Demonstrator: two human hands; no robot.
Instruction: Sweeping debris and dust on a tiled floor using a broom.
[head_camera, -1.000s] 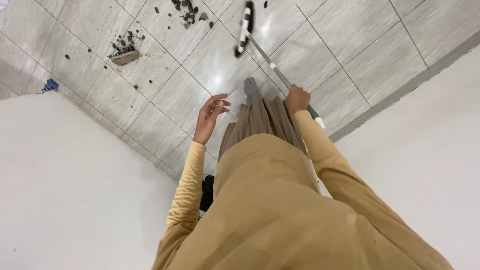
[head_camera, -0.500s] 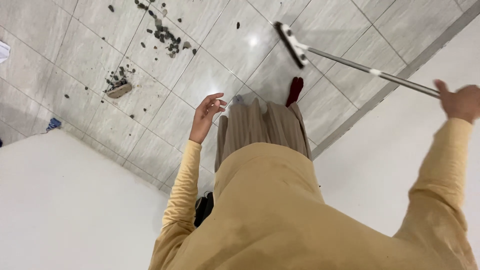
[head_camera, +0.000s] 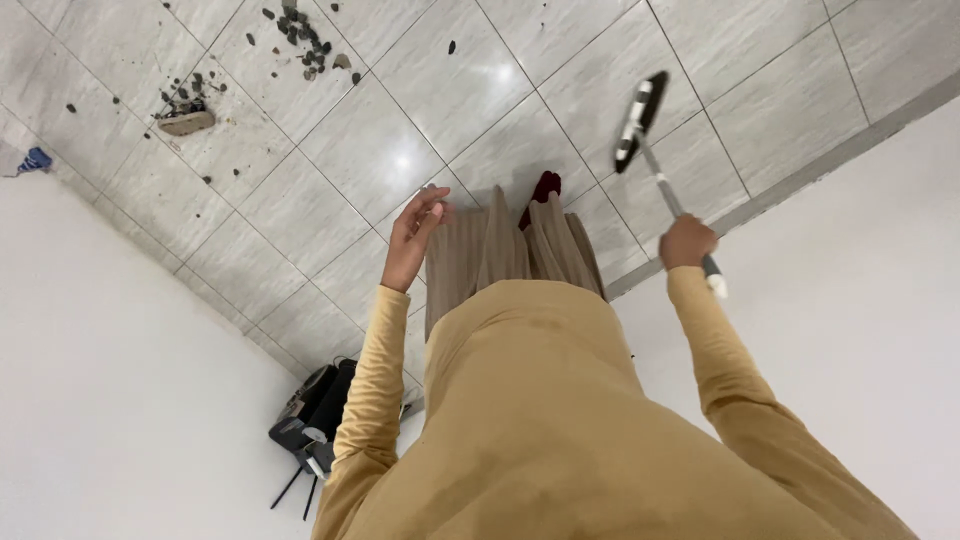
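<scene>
The broom hangs over the tiled floor, gripped near the top of its grey handle by the right hand, whose fingers are wrapped tight round the shaft. The white end cap of the handle pokes out just below that fist. The black-and-white brush head points up the frame and lies over a pale tile near the grey skirting strip — whether the bristles touch the floor cannot be told.

The left hand is raised beside the pleated beige skirt, empty, with its fingers loosely curled and slightly apart. A dark red sock shows at the skirt's hem.

The floor is glossy light grey marble-look tile laid on the diagonal in this view, with ceiling light glinting in two spots. Well away from the broom head, towards the upper left, lies a scatter of dark pebbles and grit, and further left a small tan slab-like piece amid more crumbs. A scrap of blue sits at the foot of the plain white wall on the left; another white wall rises on the right. Low against the left wall leans a black device on thin legs.
</scene>
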